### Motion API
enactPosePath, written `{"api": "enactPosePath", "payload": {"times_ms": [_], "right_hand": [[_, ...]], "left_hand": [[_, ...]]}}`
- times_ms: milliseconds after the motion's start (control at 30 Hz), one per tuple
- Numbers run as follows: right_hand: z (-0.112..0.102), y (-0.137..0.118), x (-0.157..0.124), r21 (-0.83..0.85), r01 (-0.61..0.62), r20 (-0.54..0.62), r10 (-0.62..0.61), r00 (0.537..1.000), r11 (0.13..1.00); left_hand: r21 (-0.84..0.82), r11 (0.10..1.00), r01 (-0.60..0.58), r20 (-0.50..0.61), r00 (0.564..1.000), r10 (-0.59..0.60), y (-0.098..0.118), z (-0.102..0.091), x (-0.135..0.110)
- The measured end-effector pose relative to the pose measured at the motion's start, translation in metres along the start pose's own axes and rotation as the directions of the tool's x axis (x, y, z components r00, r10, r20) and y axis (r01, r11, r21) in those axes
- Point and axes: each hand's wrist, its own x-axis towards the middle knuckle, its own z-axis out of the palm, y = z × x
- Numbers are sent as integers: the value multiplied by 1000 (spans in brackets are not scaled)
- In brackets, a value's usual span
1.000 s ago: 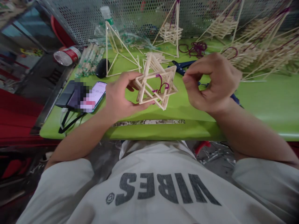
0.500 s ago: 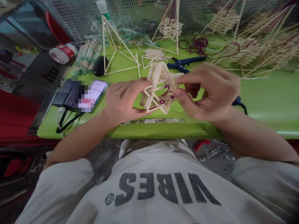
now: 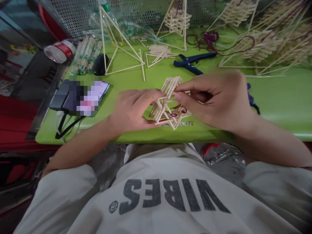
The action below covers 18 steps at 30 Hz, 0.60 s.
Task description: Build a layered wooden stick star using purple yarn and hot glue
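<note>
A small lattice of stacked wooden sticks [image 3: 159, 112], star-shaped in outline, is held just above the front of the green table. My left hand [image 3: 134, 109] grips its left side, thumb below and fingers on top. My right hand [image 3: 212, 100] pinches at its upper right part with thumb and forefinger; whether a loose stick or thread is between them, I cannot make out. Purple thread [image 3: 179, 109] lies curled inside the lattice. Behind it are blue-handled pliers [image 3: 192, 61] and a small pile of sticks [image 3: 158, 52].
The green table [image 3: 275, 100] carries a phone [image 3: 97, 96] with a cable on the left. Farther back stand a triangular stick frame [image 3: 125, 66], a dark mouse-like object [image 3: 99, 64], bundled sticks [image 3: 85, 53], a plastic bottle [image 3: 59, 51], purple yarn [image 3: 209, 39] and several finished-looking stick lattices [image 3: 258, 45].
The lattice has tilted and come slightly lower in view, nearer me. My right hand has shifted from its right side to its upper part, while my left keeps its grip.
</note>
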Motion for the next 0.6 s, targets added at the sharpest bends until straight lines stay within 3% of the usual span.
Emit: {"api": "enactPosePath", "payload": {"times_ms": [100,300,400,600], "right_hand": [[2,-7,0,15,-94,31,93,995,995],[1,-10,3,89,-190,64,185,981,978],[-2,-6,5,209,-223,65,214,975,952],[-8,9,13,463,-153,-92,219,971,873]], "left_hand": [[-31,999,33,75,997,-31,4,-2,-1],[-56,997,50,79,996,-46,5,-4,-1],[-110,991,82,106,992,-70,2,-3,0],[-140,990,-22,-2,1000,22,0,-3,6]]}}
